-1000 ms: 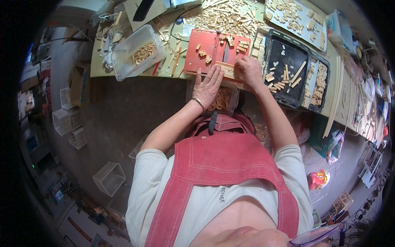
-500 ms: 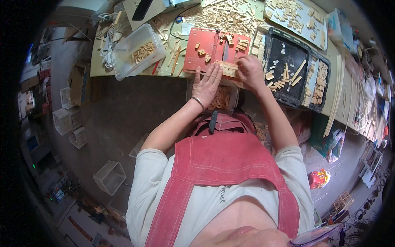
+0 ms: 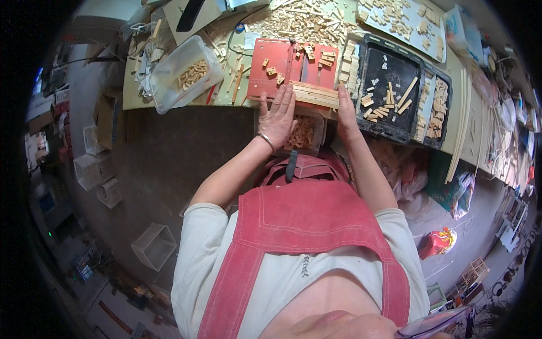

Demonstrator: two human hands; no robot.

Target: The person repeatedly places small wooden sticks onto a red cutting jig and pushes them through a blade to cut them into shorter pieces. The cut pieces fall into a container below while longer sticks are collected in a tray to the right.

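On a red board (image 3: 268, 53) with a narrow slot lie several small drilled wooden blocks (image 3: 271, 71). Along its front edge is a bundle of long pale wooden strips (image 3: 313, 92). My left hand (image 3: 278, 117) lies with fingers stretched onto the strips' left end, a metal bangle at its wrist. My right hand (image 3: 346, 113) stands at their right end, fingers extended and touching them. Below the board, partly hidden by my left hand, a clear bin (image 3: 316, 130) holds many small wooden pieces.
A translucent box (image 3: 164, 82) with wooden pieces sits at the left of the bench (image 3: 135, 99). At right are black trays (image 3: 389, 130) of wooden sticks, a white board (image 3: 364, 14) of pieces and long strips (image 3: 456, 158). Scattered offcuts (image 3: 305, 20) cover the back.
My right hand has moved from a bent-finger pose over the strips to their right end, its fingers now straighter, uncovering more of them. My left hand has shifted slightly leftward.
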